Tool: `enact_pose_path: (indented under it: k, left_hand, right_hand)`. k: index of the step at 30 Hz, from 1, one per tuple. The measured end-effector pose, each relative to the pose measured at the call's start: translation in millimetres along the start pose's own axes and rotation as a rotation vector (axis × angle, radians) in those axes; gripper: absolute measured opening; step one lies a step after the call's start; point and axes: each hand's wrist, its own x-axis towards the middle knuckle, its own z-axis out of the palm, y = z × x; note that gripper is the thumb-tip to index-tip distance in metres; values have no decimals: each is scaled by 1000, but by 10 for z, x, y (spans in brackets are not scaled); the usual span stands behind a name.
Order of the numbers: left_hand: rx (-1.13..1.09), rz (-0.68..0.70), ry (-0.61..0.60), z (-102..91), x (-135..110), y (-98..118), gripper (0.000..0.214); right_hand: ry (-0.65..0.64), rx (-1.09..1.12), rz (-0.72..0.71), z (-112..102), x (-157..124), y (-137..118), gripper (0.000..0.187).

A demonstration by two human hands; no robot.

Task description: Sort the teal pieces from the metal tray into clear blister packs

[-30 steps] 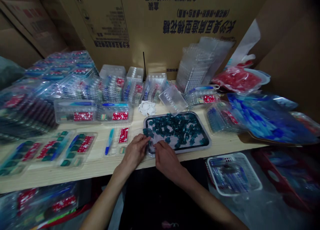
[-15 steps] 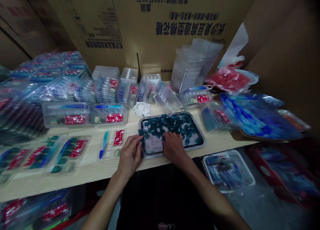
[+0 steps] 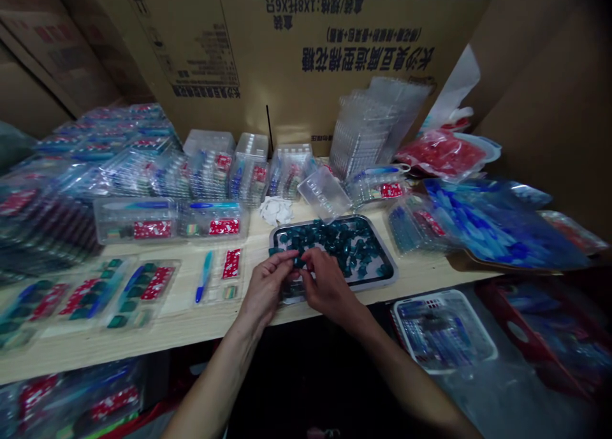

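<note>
A metal tray (image 3: 385, 255) holding several small dark teal pieces (image 3: 342, 241) lies on the pale wooden table near its front edge. My left hand (image 3: 265, 287) hovers at the tray's left near corner, fingers curled around a few teal pieces. My right hand (image 3: 325, 283) is just beside it over the tray's near edge, thumb and fingers pinched on a teal piece (image 3: 299, 262). The two hands meet fingertip to fingertip. To the left lie an open blister pack with a blue pen (image 3: 204, 276) and a red card (image 3: 231, 263).
Filled clear blister packs (image 3: 138, 290) lie along the table's left. Stacks of clear packs (image 3: 210, 171) and empty trays (image 3: 368, 130) stand at the back against cardboard boxes (image 3: 306, 50). Blue bags (image 3: 482, 225) and a red bag (image 3: 442, 152) sit at right. A white basket (image 3: 442, 331) stands below.
My right hand drew back from among the tray's pieces to its near left corner. Both hands came together, pinching teal pieces between them.
</note>
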Motion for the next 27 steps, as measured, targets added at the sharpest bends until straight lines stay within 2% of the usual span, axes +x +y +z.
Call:
enact_pose_path:
  k: [4,7,9,12,15,18,20,22,24,27]
  left_hand:
    - [-58,8,18,-46,-4,-36,38]
    - [-17,24,69,-210,18,-21,36]
    - [121,120,114,-382,34,8,34]
    - [499,353,126,-626,47,27,24]
    - [802,487,51,-722,35,4,20]
    - [958,573,-82,-690,1,-8,17]
    - [1003,642,-149,-663,-31,8,18]
    - [1008,698,-150,-660,-65,28,19]
    - [1023,728,-146,-671,-94,35,19]
    - [1087,761,-228,-679,-111,-2,22]
  right_hand:
    - [3,1,-1,-8,34,-61,12]
    - [-36,19,-28,-34,23,-68,20]
    - [-60,-22,15,-39,-8,-45,24]
    - [-160,-126,97,8,-76,-19,21]
    - [-276,-190,106,117,-138,-48,17]
    - [-296,-244,99,234,-171,-96,15]
    - [-293,-268,101,291,-180,-111,14]
    - [-298,-284,108,326,-182,-112,15]
    - [-301,-292,112,344,-181,-106,16]
    - [-294,-285,103,359,-182,-102,18]
